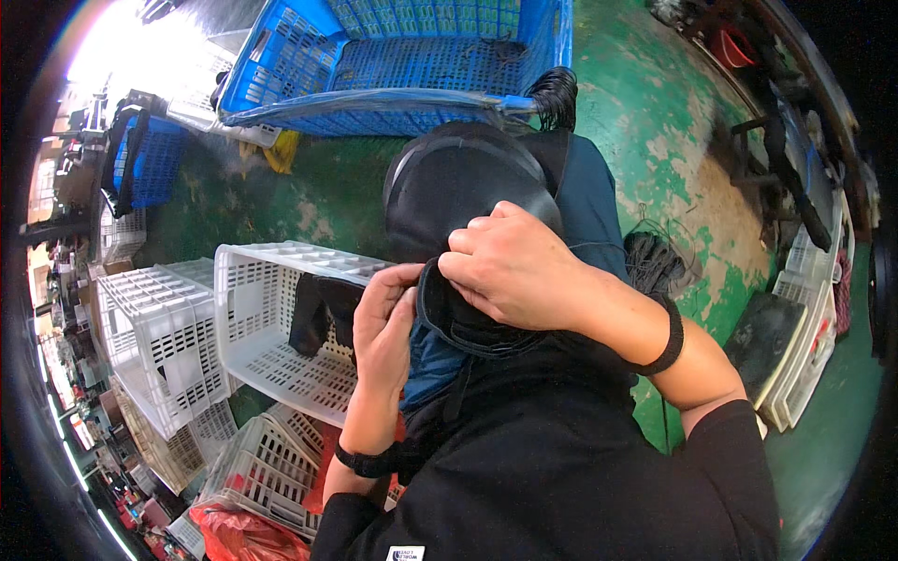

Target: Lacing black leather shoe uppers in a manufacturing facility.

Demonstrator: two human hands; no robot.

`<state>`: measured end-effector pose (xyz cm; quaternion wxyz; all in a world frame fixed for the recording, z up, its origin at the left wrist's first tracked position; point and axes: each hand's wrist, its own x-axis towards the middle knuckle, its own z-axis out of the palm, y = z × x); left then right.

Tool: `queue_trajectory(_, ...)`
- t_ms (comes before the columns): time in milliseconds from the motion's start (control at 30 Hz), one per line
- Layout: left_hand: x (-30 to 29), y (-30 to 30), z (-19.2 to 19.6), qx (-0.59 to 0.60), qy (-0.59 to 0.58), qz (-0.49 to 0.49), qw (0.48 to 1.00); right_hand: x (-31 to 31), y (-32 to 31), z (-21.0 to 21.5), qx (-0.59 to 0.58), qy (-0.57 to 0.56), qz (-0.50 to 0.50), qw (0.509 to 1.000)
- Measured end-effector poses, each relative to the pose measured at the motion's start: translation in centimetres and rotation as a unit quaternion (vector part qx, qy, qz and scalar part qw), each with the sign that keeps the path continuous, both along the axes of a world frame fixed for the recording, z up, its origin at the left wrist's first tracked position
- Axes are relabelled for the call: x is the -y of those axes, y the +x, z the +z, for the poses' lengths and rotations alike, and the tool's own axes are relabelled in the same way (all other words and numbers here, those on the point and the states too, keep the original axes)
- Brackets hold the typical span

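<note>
A round, smooth black piece (449, 182) with a lighter curved band rests over my lap. Just in front of my chest is a black piece with a stitched, curved rim (432, 304); I cannot tell what kind of article it is. My left hand (385, 323) pinches the rim's left side between thumb and fingers. Bent over the top of the same piece, my right hand (510, 266) has its fingers closed on the edge, and its fingertips are partly hidden. Whether the two black pieces are joined cannot be seen.
A large blue crate (374, 110) stands ahead, with a bundle of black cords (556, 98) hanging at its corner. White crates (229, 327) are at my left, one holding black pieces (323, 313). A red plastic bag (248, 535) lies lower left. Dark cord (655, 262) lies on the green floor at right.
</note>
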<state>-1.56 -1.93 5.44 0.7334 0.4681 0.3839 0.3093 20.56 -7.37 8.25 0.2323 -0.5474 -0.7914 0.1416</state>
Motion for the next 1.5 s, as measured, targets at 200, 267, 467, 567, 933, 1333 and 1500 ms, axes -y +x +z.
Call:
queue_trajectory(200,0.1,0.9,-1.7,0.004,0.104,-0.025,0.994,-0.1,0.5,-0.4,-0.02,0.011,0.018,1.0)
queue_trajectory(267,0.1,1.1,-1.8,0.013,0.091,-0.016,0.996,-0.2,-0.2,-0.3,0.006,-0.006,-0.005,1.0)
queue_trajectory(467,-1.7,1.0,0.1,0.034,0.17,0.054,0.983,1.5,0.9,1.4,-0.045,0.039,-0.128,0.99)
queue_trajectory(567,-6.9,-3.4,4.9,0.246,0.083,0.202,0.944,4.4,3.4,1.6,-0.067,-0.068,-0.209,0.973)
queue_trajectory(933,-17.8,-19.7,18.6,0.355,0.222,0.11,0.901,22.1,19.0,3.0,-0.381,-0.235,-0.42,0.79)
queue_trajectory(1333,-13.6,-10.4,23.5,0.334,0.364,0.047,0.868,11.7,18.2,11.9,-0.72,0.201,-0.037,0.664)
queue_trajectory(1500,-5.3,-2.8,17.3,-0.181,0.512,0.076,0.837,6.7,9.0,13.2,-0.509,-0.012,-0.132,0.85)
